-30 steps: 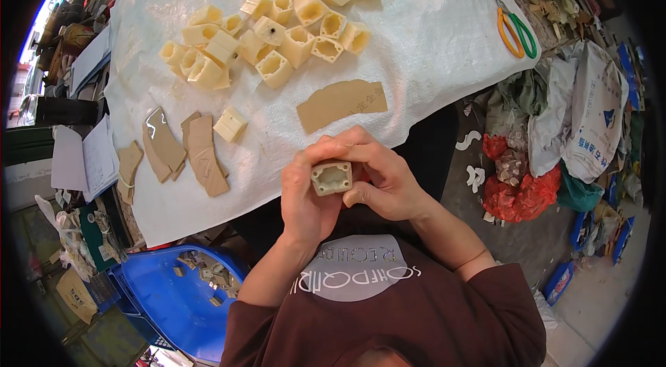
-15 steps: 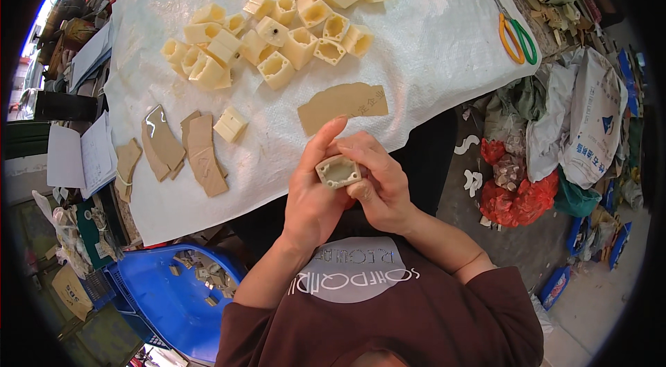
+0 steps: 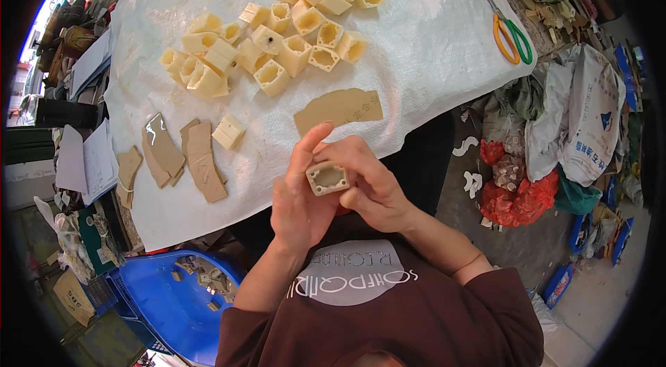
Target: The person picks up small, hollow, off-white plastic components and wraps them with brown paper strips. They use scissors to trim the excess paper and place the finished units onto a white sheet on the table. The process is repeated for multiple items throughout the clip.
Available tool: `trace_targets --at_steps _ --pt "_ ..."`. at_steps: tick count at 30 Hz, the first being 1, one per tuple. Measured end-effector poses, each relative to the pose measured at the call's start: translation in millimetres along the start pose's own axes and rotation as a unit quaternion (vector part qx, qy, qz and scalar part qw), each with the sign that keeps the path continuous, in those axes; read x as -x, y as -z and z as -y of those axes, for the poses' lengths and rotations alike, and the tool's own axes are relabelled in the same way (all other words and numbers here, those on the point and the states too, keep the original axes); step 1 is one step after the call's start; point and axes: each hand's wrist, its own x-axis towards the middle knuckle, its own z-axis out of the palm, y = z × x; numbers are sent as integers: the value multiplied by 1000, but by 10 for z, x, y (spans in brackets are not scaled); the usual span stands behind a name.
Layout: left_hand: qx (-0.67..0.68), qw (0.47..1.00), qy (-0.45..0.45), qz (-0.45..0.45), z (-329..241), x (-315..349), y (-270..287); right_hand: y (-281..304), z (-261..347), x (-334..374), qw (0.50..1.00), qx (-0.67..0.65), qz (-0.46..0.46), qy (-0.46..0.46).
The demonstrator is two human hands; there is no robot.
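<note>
A small hollow plastic housing (image 3: pixel 327 179), pale cream with tiny holes at its inner corners, is held in front of my chest with its open side up. My right hand (image 3: pixel 371 186) grips it from the right, fingers along the far side and thumb at the near right corner. From the left, my left hand (image 3: pixel 300 204) cups and supports it, one digit raised past it; its other fingers are partly hidden. Just beyond the hands, a cut piece of brown cardboard (image 3: pixel 340 109) lies on the white woven sheet (image 3: pixel 423 55). A single cream housing (image 3: pixel 229 132) sits left of it.
A heap of similar cream housings (image 3: pixel 295 55) covers the sheet's far middle. More cardboard pieces (image 3: pixel 202 159) lie left. Scissors (image 3: pixel 512 37) with orange and green handles rest at the right edge. A blue plastic tub (image 3: pixel 163 297) with small parts stands lower left; bags (image 3: pixel 517 200) are right.
Both hands have shifted slightly left with the housing, which has turned a little between them. The things on the sheet keep their arrangement; the view has moved slightly.
</note>
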Motion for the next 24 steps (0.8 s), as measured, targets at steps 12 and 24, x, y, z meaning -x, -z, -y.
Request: trace_targets --at_steps 12,24 --pt "-300 934 -193 -4 -163 87 -165 155 331 -233 894 429 -48 118" --pt "-151 987 -51 -11 115 -21 -43 3 192 -96 988 -18 -139 -68"
